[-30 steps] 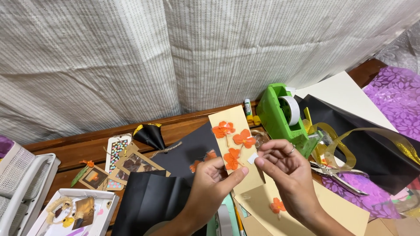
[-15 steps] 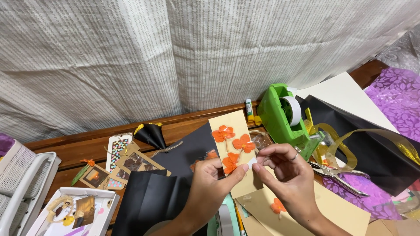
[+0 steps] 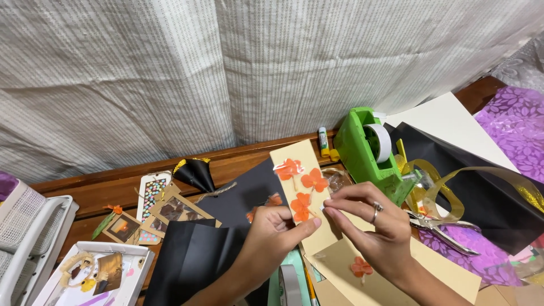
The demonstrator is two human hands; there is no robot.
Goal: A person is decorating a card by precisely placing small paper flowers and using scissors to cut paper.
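Looking down at the desk [image 3: 113, 190], I find both hands at work on a tan card [image 3: 303, 195] bearing three pressed orange flowers [image 3: 303, 181]. The left hand [image 3: 272, 235] grips the card's lower edge, thumb on top, holding it tilted above black paper [image 3: 192, 260]. The right hand [image 3: 368, 224], ring on one finger, has its fingertips [image 3: 328, 207] pinched together at the card's right edge, beside the lowest flower; whether they hold a small piece of clear tape, I cannot tell.

A second tan sheet [image 3: 396, 277] with one orange flower [image 3: 361, 266] lies under the right wrist. A green tape dispenser [image 3: 368, 150] stands just behind the card, to the right, with a glue stick [image 3: 323, 139] beside it. Gold ribbon [image 3: 453, 181] curls over more black paper on the right, near metal pliers [image 3: 442, 229] and purple patterned wrap [image 3: 515, 130]. At left lie a black paper cone [image 3: 192, 173], a dotted tag [image 3: 152, 195], small framed cards [image 3: 122, 226] and a white tray [image 3: 136, 272]. A white curtain [image 3: 226, 68] hangs behind the desk.
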